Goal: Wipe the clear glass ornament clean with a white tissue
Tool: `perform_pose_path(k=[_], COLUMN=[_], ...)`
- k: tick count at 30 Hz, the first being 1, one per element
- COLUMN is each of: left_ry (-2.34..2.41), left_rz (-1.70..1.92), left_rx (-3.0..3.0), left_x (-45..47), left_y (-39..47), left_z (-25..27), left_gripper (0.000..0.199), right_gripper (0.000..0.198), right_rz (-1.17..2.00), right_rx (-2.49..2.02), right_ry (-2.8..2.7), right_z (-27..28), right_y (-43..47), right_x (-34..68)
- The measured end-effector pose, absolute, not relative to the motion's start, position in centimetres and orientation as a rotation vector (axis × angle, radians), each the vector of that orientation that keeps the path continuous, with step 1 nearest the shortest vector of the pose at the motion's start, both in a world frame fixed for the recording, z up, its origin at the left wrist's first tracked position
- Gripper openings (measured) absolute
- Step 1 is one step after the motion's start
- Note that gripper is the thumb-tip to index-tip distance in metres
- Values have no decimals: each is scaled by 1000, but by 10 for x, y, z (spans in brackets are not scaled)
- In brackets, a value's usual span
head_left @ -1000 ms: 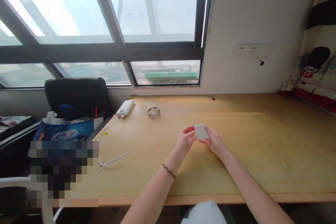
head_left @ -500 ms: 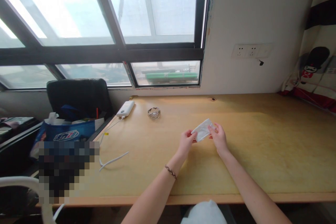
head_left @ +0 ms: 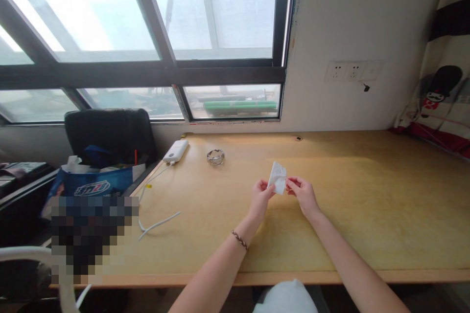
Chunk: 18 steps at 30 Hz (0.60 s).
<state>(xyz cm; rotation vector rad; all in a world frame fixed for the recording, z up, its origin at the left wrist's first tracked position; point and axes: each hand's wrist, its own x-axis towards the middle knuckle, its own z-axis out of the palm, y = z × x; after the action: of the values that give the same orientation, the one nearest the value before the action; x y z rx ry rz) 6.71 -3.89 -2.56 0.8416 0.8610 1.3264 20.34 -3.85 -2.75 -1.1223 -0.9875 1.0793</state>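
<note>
Where a flat white square sat between the fingers a second ago, the left hand (head_left: 261,194) and right hand (head_left: 301,192) now pinch an upright, half-opened tissue (head_left: 277,178) above the desk (head_left: 367,195), unfolding apparently underway.

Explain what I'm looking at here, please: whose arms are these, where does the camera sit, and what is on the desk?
The camera is worn on a person's head and looks forward and down, so the two bare arms reaching in from below are that person's own. The left hand, with a bracelet on its wrist, and the right hand pinch a small white packet between their fingertips, just above the wooden desk. On the desk near the window lie a white power bank with a white cable trailing off it, and a small glass dish. Left of the desk a black chair holds a blue bag. One patch at lower left is blurred out.
</note>
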Motion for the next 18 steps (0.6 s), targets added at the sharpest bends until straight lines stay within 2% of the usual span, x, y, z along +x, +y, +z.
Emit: perform_pose_path(k=[12, 18], left_ry=[860, 877], left_rz=[1325, 1337], left_rx=[907, 923], left_x=[67, 66], left_y=[-41, -40], left_z=[-24, -27], left_gripper=[25, 23], right_gripper=[32, 28], right_rz=[1059, 1063], right_rx=[-1163, -1197], right_ry=[-898, -866], right_z=[-25, -25], right_y=[-38, -37], right_x=[205, 208])
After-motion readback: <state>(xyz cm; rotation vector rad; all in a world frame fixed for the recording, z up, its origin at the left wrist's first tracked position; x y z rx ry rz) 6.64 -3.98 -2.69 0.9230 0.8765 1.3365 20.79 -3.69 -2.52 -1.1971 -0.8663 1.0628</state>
